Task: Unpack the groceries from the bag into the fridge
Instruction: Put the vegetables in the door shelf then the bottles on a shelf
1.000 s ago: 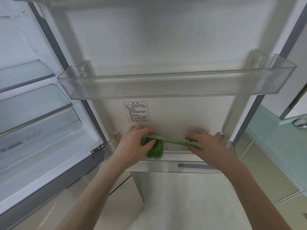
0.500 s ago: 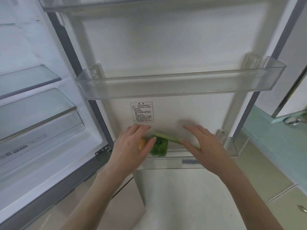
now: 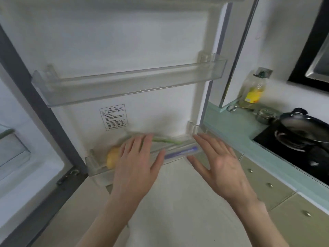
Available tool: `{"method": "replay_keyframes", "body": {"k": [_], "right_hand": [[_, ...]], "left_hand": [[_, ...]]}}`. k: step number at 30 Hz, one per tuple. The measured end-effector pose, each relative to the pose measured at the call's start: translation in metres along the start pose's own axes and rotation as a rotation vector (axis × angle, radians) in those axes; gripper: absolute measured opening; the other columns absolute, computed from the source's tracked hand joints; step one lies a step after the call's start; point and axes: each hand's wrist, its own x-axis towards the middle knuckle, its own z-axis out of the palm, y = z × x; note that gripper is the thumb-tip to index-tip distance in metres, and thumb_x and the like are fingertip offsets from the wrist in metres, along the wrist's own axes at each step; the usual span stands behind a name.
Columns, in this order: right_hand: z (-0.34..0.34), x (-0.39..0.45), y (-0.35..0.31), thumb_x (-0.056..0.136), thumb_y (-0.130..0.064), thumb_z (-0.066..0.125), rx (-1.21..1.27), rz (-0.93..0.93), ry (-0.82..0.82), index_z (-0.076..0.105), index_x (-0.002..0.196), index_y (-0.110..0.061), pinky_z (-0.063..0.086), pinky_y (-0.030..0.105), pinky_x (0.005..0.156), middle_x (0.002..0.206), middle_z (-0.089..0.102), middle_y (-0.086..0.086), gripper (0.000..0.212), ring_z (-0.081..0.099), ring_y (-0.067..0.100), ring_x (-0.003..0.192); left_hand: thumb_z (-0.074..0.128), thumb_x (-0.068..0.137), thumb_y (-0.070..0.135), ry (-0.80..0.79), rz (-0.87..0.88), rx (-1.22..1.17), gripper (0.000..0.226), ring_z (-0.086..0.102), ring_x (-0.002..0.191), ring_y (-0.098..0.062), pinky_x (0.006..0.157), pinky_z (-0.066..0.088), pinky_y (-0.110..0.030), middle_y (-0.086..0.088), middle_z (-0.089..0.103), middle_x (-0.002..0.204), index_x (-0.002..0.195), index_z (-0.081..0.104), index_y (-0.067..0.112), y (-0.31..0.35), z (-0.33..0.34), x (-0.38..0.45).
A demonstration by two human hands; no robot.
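Observation:
The fridge door stands open in front of me. Its clear lower door bin [image 3: 179, 153] holds a yellow item [image 3: 112, 157] at the left and a long green stalk [image 3: 167, 140] lying across it. My left hand [image 3: 138, 163] hovers open in front of the bin, fingers spread, hiding the bin's middle. My right hand [image 3: 220, 164] is open too, palm turned left, just off the bin's right end. Neither hand holds anything. The grocery bag is out of view.
An empty clear upper door bin [image 3: 128, 84] spans the door. The fridge interior with glass shelves [image 3: 10, 141] lies to the left. At the right are a green counter [image 3: 231, 125], an oil bottle [image 3: 253, 90], a black wok [image 3: 302, 129] and cabinet drawers [image 3: 267, 184].
Both hands have let go of the vegetables and pulled back from the lower bin. The view has swung to the right, bringing the counter and stove into sight.

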Motion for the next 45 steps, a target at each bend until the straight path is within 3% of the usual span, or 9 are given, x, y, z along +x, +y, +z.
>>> {"method": "replay_keyframes", "body": {"k": [5,10,31,40,45], "right_hand": [[-0.040,-0.056,0.027,0.102,-0.059,0.043,-0.223,0.127,0.051,0.052,0.147,-0.016,0.033,0.043,0.121,0.151,0.055,0.003,0.063,0.048,0.024,0.143],[-0.089,-0.129,0.068,0.101,-0.058,0.044,-0.379,0.360,0.083,0.049,0.150,-0.015,0.032,0.051,0.121,0.156,0.049,0.006,0.065,0.042,0.027,0.148],[-0.279,-0.520,0.186,0.099,-0.053,0.053,-0.649,1.090,0.333,0.058,0.140,-0.010,0.034,0.046,0.120,0.144,0.060,0.006,0.060,0.050,0.029,0.141],[-0.312,-0.642,0.206,0.101,-0.044,0.047,-0.698,1.374,0.496,0.060,0.137,-0.010,0.037,0.047,0.117,0.143,0.061,0.005,0.051,0.052,0.029,0.139],[-0.316,-0.687,0.218,0.100,-0.039,0.053,-0.748,1.533,0.549,0.061,0.136,-0.011,0.038,0.045,0.116,0.141,0.062,0.004,0.046,0.053,0.027,0.137]], "left_hand": [[0.054,0.100,0.046,-0.006,0.140,-0.112,0.050,0.061,0.118,-0.032,0.100,0.048,-0.045,-0.009,0.067,0.126,0.132,0.063,0.009,0.061,0.010,-0.005],[0.050,0.102,0.049,-0.072,0.300,-0.216,0.051,0.061,0.118,-0.036,0.099,0.049,-0.050,-0.010,0.067,0.126,0.131,0.063,0.009,0.152,0.028,-0.022],[0.050,0.104,0.046,-0.275,0.934,-0.677,0.052,0.060,0.125,-0.032,0.109,0.045,-0.047,-0.010,0.067,0.130,0.132,0.065,0.006,0.579,0.016,-0.238],[0.054,0.102,0.043,-0.354,1.108,-0.809,0.048,0.061,0.126,-0.031,0.111,0.044,-0.045,-0.009,0.068,0.129,0.130,0.067,0.006,0.682,0.006,-0.319],[0.055,0.103,0.039,-0.400,1.207,-0.878,0.044,0.060,0.127,-0.030,0.111,0.044,-0.044,-0.009,0.068,0.130,0.130,0.067,0.007,0.728,0.025,-0.343]]}}
